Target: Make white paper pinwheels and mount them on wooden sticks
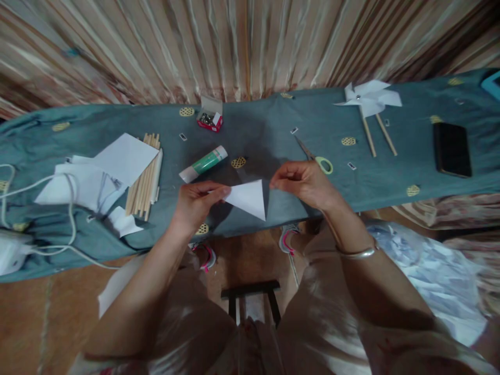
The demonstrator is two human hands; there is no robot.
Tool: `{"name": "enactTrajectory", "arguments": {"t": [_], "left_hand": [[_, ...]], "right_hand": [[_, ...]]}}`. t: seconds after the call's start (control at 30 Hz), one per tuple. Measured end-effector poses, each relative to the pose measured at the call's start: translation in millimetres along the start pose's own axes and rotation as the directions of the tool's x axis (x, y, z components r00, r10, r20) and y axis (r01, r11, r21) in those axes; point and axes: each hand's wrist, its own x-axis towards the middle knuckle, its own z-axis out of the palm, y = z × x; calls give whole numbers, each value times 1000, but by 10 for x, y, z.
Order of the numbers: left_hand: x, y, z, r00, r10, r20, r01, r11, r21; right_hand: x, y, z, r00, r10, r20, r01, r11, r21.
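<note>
Between the thumb and fingers of my left hand (199,202) is a white piece of paper (250,198), folded to a triangle, its wide end pointing right. My right hand (302,182) hovers just right of that end, apart from it, with thumb and fingertips pinched together; whether anything small is between them cannot be made out. Close behind my right hand lie scissors (323,165) with pale green handles, blades pointing away to the left. A green and white glue stick (205,163) rests on the cloth beyond my left hand.
Wooden sticks (142,179) and white paper sheets (88,182) lie at left near a white cable (72,208). A small red box (211,121) of metal pieces stands at the back. Paper pinwheels (373,98) and a black phone (453,149) lie at right. A plastic bag (437,276) is below.
</note>
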Motion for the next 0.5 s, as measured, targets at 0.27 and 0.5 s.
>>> {"name": "enactTrajectory", "arguments": {"t": [0.27,0.5], "left_hand": [[79,89,145,983,-144,-115,98,937,-336],[130,201,231,958,-282,-53,205,803,-560]], "right_hand": [[65,0,118,994,-63,-93,75,988,135],[156,-45,182,972,-139,-191,167,976,140]]}}
